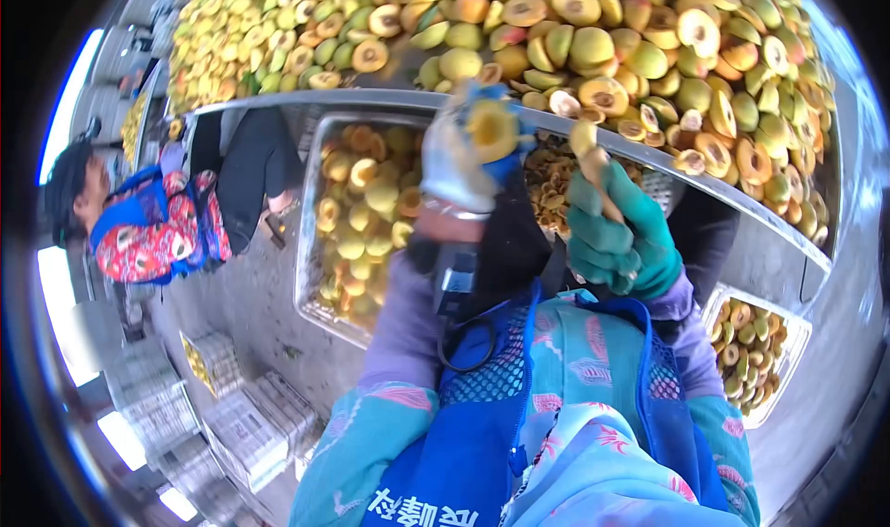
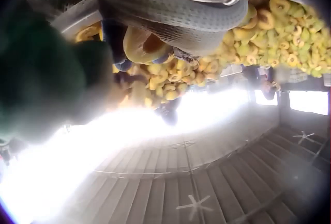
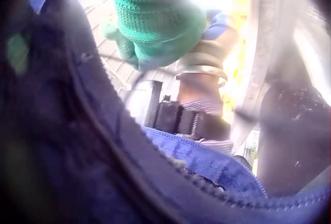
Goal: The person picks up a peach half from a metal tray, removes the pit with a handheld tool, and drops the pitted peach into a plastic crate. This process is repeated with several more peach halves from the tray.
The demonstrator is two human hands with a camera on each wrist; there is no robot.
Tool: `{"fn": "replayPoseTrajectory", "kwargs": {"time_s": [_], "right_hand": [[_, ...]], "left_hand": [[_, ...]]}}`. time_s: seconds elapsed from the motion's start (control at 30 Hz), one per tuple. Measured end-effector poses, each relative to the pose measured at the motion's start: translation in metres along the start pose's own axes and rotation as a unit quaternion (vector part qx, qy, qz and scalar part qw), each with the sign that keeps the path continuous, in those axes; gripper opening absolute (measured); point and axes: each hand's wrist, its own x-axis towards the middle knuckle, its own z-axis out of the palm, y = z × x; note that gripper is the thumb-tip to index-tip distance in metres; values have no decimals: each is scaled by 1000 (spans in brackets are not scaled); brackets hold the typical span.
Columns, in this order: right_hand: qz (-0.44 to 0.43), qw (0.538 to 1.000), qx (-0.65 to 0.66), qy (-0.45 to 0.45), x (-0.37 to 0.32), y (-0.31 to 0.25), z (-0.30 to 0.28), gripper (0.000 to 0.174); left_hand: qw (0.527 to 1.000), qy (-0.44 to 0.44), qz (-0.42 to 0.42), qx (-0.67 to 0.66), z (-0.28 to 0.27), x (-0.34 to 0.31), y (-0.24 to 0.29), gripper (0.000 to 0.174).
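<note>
My left hand (image 1: pixel 456 161), in a white glove with blue fingertips, holds a halved yellow peach (image 1: pixel 491 130) over the edge of the sorting table. The left wrist view shows the hollow in the cut face of this peach half (image 2: pixel 138 47). Beside it, my right hand (image 1: pixel 626 235) in a green knit glove grips a tool with a wooden handle (image 1: pixel 610 198). The tool's pale yellowish head points up towards the table; blur hides its exact shape. In the right wrist view the green glove (image 3: pixel 155 20) appears close to the left wrist.
Halved peaches heap the metal-edged table (image 1: pixel 408 98). A crate (image 1: pixel 304 286) of peach halves stands below left, another crate (image 1: pixel 777 379) at right. Brown scraps (image 1: pixel 547 189) lie below the table edge. A seated person (image 1: pixel 153 221) works at left, near stacked crates (image 1: pixel 250 434).
</note>
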Motion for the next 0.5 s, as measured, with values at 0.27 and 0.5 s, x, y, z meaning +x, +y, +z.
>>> {"fn": "replayPoseTrajectory", "kwargs": {"time_s": [0.27,0.5], "right_hand": [[-34,858,-331,391,-14,12,-22,42],[-69,830,-398,384,3,-2,-4,40]], "left_hand": [[670,146,145,713,-100,19,84,55],[584,-161,110,788,-7,152,61,56]]}}
